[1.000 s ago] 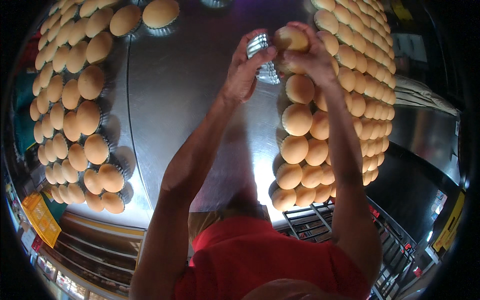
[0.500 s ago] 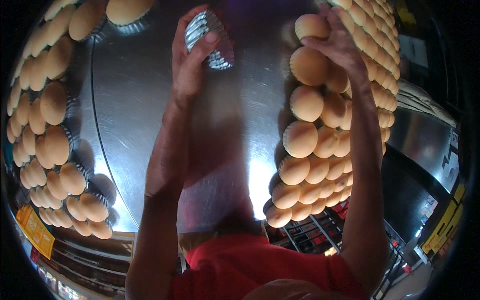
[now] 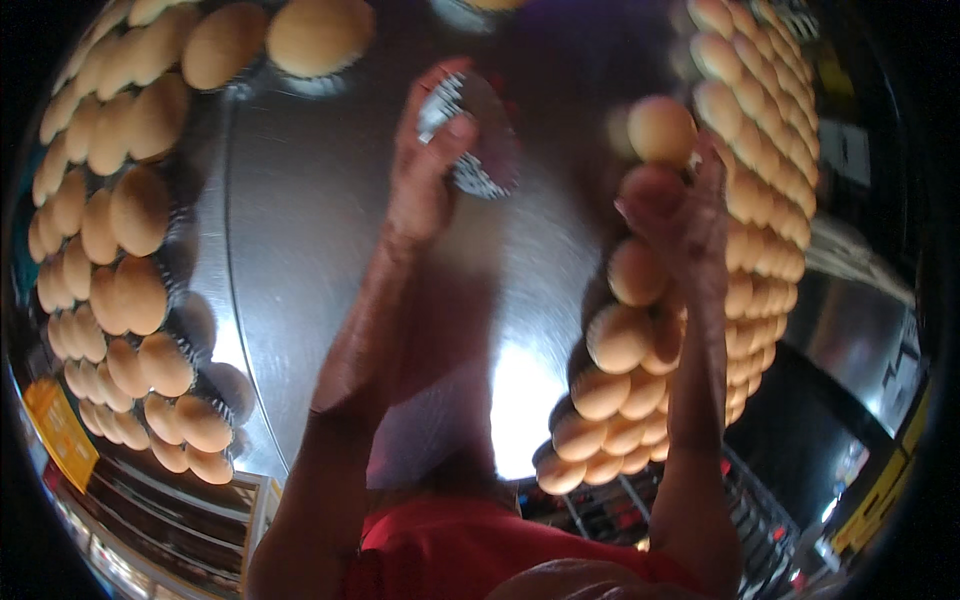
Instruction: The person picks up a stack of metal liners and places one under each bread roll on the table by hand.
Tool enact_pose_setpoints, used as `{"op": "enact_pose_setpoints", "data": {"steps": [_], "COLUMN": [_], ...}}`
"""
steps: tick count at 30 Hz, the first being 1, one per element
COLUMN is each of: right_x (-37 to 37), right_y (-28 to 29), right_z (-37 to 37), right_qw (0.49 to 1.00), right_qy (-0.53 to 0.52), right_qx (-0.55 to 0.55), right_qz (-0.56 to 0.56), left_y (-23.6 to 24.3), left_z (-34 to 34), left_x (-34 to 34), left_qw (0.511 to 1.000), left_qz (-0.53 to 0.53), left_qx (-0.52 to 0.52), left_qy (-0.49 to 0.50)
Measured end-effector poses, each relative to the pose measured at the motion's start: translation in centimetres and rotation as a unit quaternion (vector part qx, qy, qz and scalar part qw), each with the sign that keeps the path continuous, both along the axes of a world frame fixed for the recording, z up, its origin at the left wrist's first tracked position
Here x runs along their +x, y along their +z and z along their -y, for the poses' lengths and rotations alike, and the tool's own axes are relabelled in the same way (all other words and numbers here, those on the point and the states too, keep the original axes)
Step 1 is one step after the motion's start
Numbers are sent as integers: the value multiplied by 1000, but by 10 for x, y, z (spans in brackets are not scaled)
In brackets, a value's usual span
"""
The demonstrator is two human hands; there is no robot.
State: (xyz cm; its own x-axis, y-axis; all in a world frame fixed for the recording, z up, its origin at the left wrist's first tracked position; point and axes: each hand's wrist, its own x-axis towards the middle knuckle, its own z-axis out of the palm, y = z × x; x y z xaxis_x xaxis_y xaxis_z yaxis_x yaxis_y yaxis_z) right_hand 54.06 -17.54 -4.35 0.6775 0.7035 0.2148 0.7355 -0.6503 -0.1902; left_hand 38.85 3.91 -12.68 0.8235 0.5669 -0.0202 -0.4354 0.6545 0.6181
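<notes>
1. At the lower edge of the frame, a red garment (image 3: 470,530) covers the person's body; both bare forearms extend from it up over the shiny metal table (image 3: 310,270).
2. At lower right, a dark rack (image 3: 755,500) stands beside the table; at lower left, shelving (image 3: 185,525) is seen, with a yellow crate (image 3: 62,432) near the frame's left rim.
3. Right of centre, a block of buns (image 3: 618,338), round and golden-brown, runs in close rows from the table's near edge toward the upper right. The right forearm passes over it.
4. Along the left side, a second group of buns (image 3: 142,295) sits in close rows; fluted metal shows beneath those on its inner edge.
5. In the upper right quarter, the right hand (image 3: 690,222) is spread, fingers apart, at the inner edge of the block. One bun (image 3: 660,130) lies just beyond it; blur and shade prevent telling whether fingers touch that bun.
6. Above centre, the left hand (image 3: 422,175) is closed around a stack of fluted metal tins (image 3: 492,135), tilted, thumb across the near side. The number of tins cannot be told.
7. At the top edge, a further tin (image 3: 463,14) rests on the table, cut off by the frame.
</notes>
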Motion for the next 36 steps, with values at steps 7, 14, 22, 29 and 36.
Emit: {"op": "enact_pose_setpoints", "data": {"steps": [7,14,22,29,36], "right_x": [50,56,-24,-19,-28], "right_y": [-7,9,20,13,21], "right_z": [-178,-217,-132,-113,-103], "right_qw": [951,964,899,872,873], "right_qy": [293,189,279,257,152], "right_qx": [81,-80,7,96,168], "right_qz": [53,-171,-337,-404,-431], "left_y": [-1,5,4,6,2], "left_z": [-5,-9,-6,-6,-2], "left_x": [-4,-6,-3,-4,-1], "left_qw": [1000,995,997,999,999], "left_qz": [-7,13,14,31,-8], "left_qx": [-26,-102,-71,-5,31], "left_qy": [-7,7,32,-20,39]}}
